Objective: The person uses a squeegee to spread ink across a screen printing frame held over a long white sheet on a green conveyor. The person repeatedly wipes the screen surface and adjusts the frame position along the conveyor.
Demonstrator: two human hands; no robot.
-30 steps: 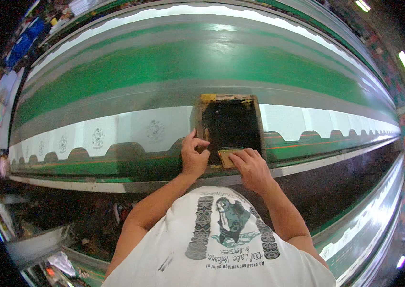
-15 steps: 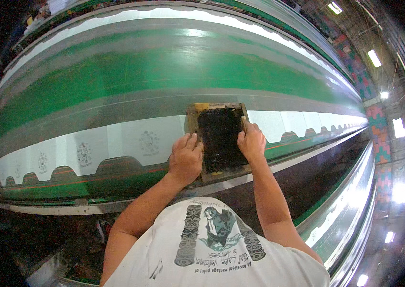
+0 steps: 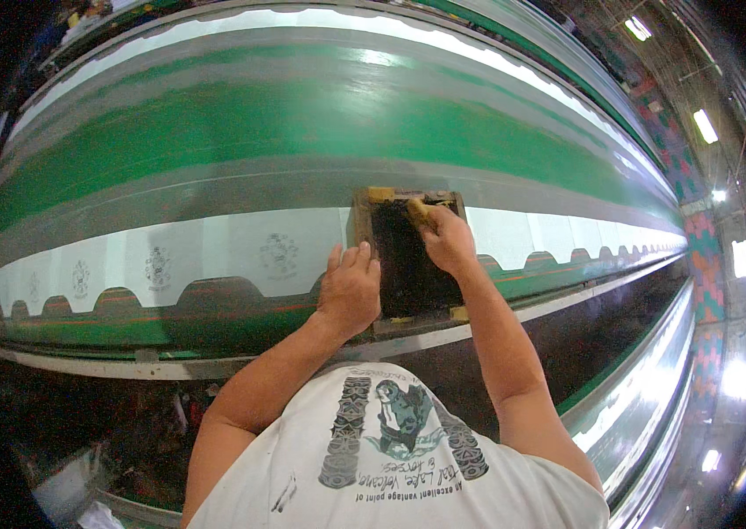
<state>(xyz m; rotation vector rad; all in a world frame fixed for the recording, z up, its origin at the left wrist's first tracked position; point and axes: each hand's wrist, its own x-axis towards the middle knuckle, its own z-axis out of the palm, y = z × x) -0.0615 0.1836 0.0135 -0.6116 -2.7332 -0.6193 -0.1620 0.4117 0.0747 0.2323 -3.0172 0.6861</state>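
The screen [image 3: 408, 256] — a dark mesh in a wooden frame — lies flat on the white cloth [image 3: 214, 256] along the long desk [image 3: 302, 115]. The left hand [image 3: 351, 286] presses its near-left edge, fingers together. The right hand [image 3: 445, 236] grips a squeegee [image 3: 417, 210] at the far end — fingers curled round it.

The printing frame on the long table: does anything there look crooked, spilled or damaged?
Nothing stands out. The frame lies square across the white cloth strip, left hand flat on its edge, right hand gripping a squeegee at its far end. No ink spill shows.
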